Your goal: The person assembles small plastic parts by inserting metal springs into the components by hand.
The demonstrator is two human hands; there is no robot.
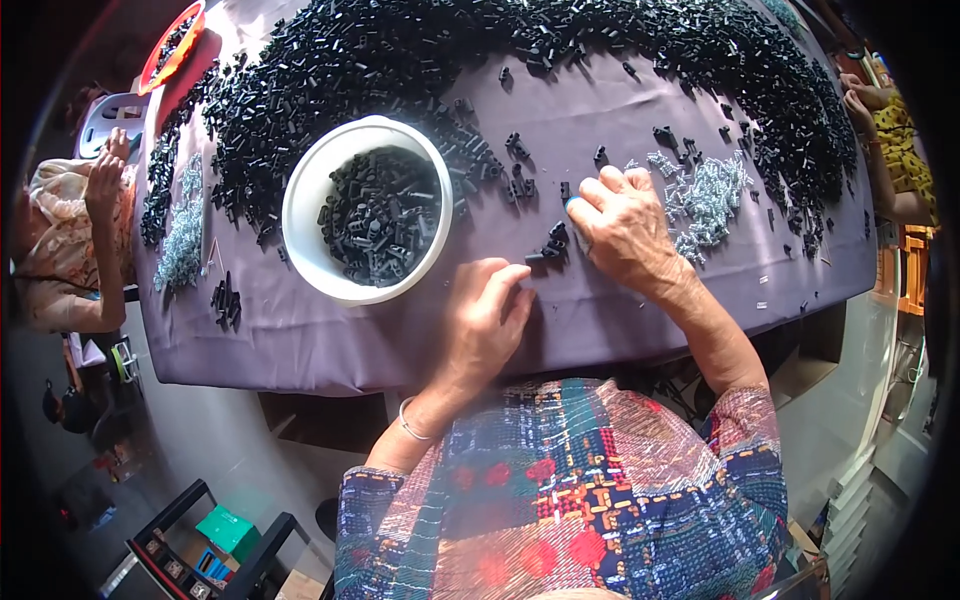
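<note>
i look down at my two hands over the bench (300,340), which has a purple cloth on it. my right hand (622,228) is curled, and its fingertips pinch at a small black plastic part (556,240) lying on the cloth. i cannot tell if the part is really gripped or only touched. my left hand (487,318) rests on the cloth just below that part, fingers bent and loose, and i see nothing in it.

just left of my hands sits a white bowl (300,215). it is partly full of the same black parts, so i think some of the work is done. the bowl has room for many more.

a lot seems left. a big heap of black parts (400,60) curves across the far side of the bench from left to right. a few loose ones (518,178) lie between the heap and my right hand. beside my right hand, on its right, is a little pile of shiny metal screws (708,198). another strip of shiny bits (183,232) lies near the left edge of the bench.

other people sit at the bench too. one person's hand (104,178) is at the left edge, and another person's arm (880,150) is at the far right. an orange tray (165,55) sits at the top left corner.
</note>
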